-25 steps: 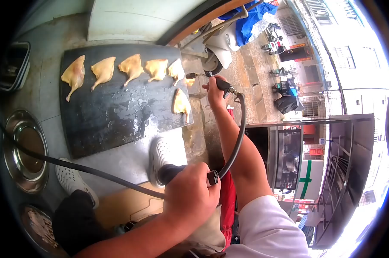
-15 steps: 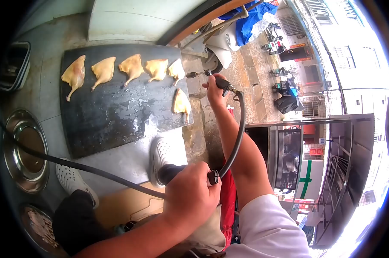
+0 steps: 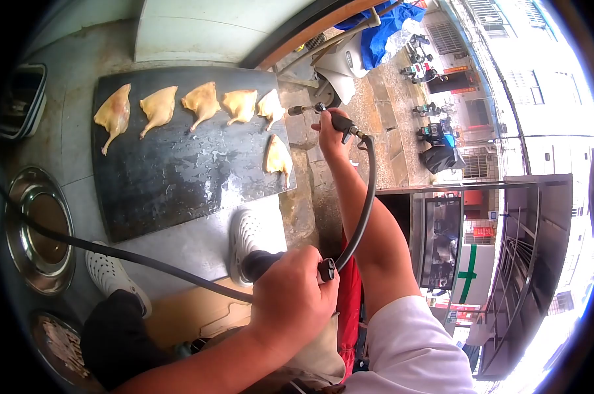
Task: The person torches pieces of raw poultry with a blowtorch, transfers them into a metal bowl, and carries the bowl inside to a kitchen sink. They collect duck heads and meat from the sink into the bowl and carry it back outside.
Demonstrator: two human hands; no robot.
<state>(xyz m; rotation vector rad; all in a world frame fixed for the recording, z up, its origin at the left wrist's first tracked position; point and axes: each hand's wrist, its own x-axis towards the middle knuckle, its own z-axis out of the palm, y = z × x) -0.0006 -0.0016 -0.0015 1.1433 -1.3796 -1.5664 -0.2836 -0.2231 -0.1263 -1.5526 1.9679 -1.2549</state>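
My right hand [image 3: 334, 134] is wrapped round the black handle of a torch [image 3: 341, 123], whose metal nozzle [image 3: 297, 110] points left, close to the rightmost poultry leg [image 3: 270, 107] of the upper row. No flame can be made out. My left hand [image 3: 294, 289] is closed round a black hose [image 3: 146, 261], near a black knob or fitting [image 3: 326, 268]. Several pale yellow poultry legs [image 3: 158, 110] lie in a row along the top of a wet dark board [image 3: 172, 177]. Another leg [image 3: 278, 161] lies below, at the board's right edge.
A metal basin [image 3: 61, 230] and a dish of pale pieces [image 3: 57, 345] stand on the left. My white shoes [image 3: 248, 240] are below the board [image 3: 126, 226]. A scooter [image 3: 343, 62] stands upper right, and a metal rack [image 3: 520, 256] is at right.
My right hand has shifted slightly up and right. The torch nozzle has turned a little and now sits slightly higher. My left hand has barely moved, and the poultry legs lie as before.
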